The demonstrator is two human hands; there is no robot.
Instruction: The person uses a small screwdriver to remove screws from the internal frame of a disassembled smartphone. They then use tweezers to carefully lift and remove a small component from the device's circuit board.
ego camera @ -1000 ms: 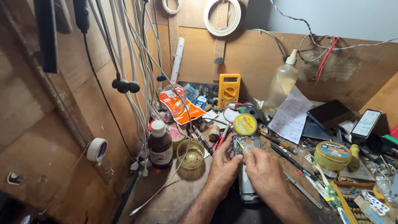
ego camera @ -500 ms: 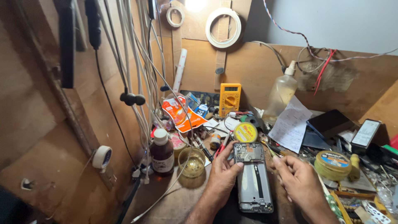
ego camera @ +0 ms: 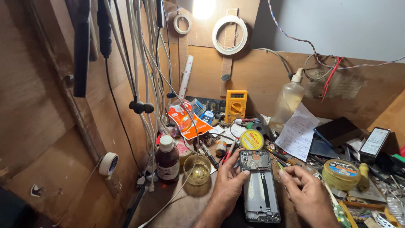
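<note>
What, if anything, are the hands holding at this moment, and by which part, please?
The left hand steadies the opened phone by its left edge near the top. The right hand pinches a thin tool by its lower end, tip towards the phone.

- A second ago both hands covered the open phone. Now they sit at its sides, and its whole inside shows.
- The right hand has slid off to the right edge.
- The left hand has moved to the left edge.
</note>
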